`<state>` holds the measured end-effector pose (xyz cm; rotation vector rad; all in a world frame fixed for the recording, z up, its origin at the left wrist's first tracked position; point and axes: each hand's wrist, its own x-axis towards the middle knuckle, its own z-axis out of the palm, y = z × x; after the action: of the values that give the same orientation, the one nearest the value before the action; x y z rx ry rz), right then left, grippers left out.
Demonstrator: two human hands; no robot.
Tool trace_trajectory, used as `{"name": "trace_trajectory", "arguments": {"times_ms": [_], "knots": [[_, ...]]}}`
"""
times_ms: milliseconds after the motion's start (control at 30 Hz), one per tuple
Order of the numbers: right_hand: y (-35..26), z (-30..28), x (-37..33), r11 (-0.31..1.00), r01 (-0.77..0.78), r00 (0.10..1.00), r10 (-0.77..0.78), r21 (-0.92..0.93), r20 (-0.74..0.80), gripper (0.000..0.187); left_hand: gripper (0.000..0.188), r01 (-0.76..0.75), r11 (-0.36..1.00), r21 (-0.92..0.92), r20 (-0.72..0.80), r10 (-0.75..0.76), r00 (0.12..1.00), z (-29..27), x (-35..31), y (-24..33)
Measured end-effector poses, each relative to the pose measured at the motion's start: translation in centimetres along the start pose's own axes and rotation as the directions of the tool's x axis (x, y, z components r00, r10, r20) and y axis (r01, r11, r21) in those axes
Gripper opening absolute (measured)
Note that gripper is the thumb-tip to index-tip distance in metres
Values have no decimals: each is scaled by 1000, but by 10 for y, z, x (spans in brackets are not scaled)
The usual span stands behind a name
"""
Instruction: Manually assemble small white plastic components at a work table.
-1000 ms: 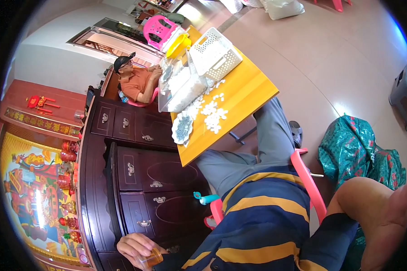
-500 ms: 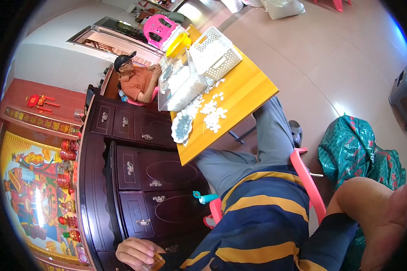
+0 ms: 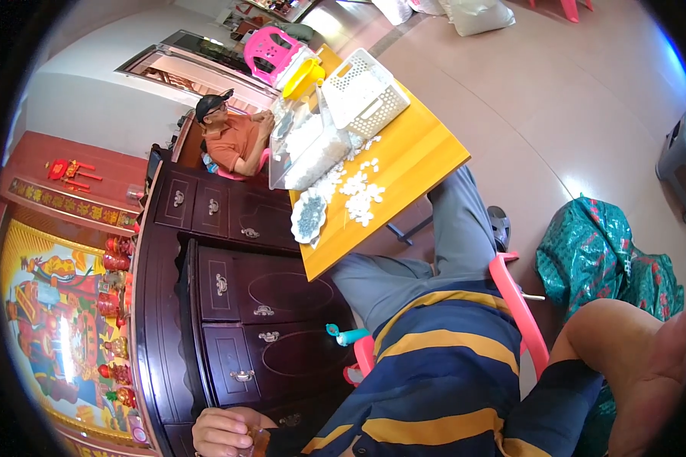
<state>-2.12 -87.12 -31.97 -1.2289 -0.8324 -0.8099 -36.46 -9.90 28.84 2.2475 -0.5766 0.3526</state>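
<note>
Gripping a small amber cup [image 3: 260, 442], the left hand [image 3: 222, 432] is curled round it, low beside the dark cabinet [image 3: 282, 354]. The right hand [image 3: 682, 346] is raised at the far right, cut off by the edge; I can't tell whether it's open or closed. Gilt characters run along the red board [image 3: 70, 207] above the altar picture [image 3: 49, 312]. White pieces [image 3: 360, 196] lie on the table [image 3: 415, 152] near a white basket [image 3: 370, 103].

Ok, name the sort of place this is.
Probably a room in a home, used for handwork too: a dark wooden cabinet with drawers, a colourful altar-like picture with red ornaments, and a yellow table with small white pieces scattered on it.
</note>
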Motion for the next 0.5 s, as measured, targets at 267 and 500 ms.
{"name": "trace_trajectory", "arguments": {"times_ms": [267, 500], "knots": [[7, 39, 16, 1000, 16, 1000, -16, -7, -11, 19, 51, -21, 996, 88, 16, 19, 1000, -2, -2, 9], [7, 42, 21, 1000, 13, 1000, -13, -23, -2, 19, 53, -25, 991, 134, 24, 22, 999, 6, 8, 14]]}}
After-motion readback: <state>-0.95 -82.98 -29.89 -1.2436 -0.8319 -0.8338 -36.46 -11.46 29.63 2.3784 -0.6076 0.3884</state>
